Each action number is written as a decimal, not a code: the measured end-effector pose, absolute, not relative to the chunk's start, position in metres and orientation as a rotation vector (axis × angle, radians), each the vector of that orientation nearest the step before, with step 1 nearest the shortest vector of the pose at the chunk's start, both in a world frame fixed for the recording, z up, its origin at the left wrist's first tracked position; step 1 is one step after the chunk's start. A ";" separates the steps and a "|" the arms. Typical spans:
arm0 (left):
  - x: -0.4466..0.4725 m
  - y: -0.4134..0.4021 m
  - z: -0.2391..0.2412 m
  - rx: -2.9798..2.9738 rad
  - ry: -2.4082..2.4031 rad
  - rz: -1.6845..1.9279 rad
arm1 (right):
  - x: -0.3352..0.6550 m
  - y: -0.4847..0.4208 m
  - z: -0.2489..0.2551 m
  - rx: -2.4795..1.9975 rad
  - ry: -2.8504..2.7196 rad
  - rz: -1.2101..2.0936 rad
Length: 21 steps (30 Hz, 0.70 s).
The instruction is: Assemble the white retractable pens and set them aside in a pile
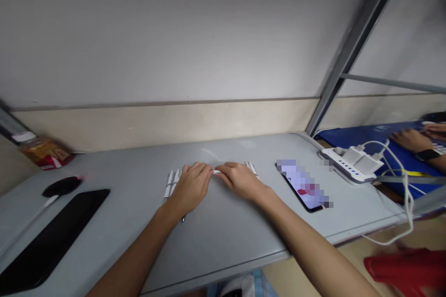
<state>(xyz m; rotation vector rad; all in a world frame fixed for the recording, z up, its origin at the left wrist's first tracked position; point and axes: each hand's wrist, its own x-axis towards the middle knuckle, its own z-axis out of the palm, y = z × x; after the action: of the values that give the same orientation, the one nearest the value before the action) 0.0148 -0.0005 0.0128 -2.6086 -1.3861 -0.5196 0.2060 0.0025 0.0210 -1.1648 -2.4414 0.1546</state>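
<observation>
Over the middle of the grey desk, my left hand [193,185] and my right hand [240,178] are closed, fingertips almost meeting. Between them a short stretch of a slim white pen [216,171] shows, pinched at both ends; the rest of it is covered by fingers. Several white pens [169,184] lie side by side by my left hand, partly hidden under it, with one dark tip poking out below the wrist. More white pen-like pieces [250,166] lie just behind my right hand, mostly hidden.
A lit phone [303,185] lies to the right, near a white power strip [348,164] with plugs and cables. At left are a black slab [55,241], a round black pad [62,187] and a tipped bottle [45,151]. Another person's hand [413,140] rests on a blue desk.
</observation>
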 end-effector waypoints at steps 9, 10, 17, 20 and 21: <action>0.020 -0.005 0.014 -2.672 -1.369 -0.523 | 0.207 0.006 0.015 -1.174 -2.354 0.129; 0.020 -0.005 0.013 -2.683 -1.379 -0.536 | 0.206 0.006 0.014 -1.161 -2.338 0.118; 0.018 0.000 0.011 -2.792 -1.514 -0.682 | 0.202 0.010 0.006 -1.104 -2.294 0.013; 0.018 -0.001 0.014 -2.814 -1.546 -0.690 | 0.201 0.010 0.006 -1.091 -2.294 -0.001; 0.019 -0.001 0.015 -2.803 -1.553 -0.675 | 0.201 0.009 0.006 -1.080 -2.291 -0.007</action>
<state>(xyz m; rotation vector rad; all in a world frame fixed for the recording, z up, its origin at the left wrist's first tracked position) 0.0186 -0.0012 0.0153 -2.8028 -1.5530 -0.6751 0.2012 0.0087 0.0064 -1.0799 -2.2914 -0.0075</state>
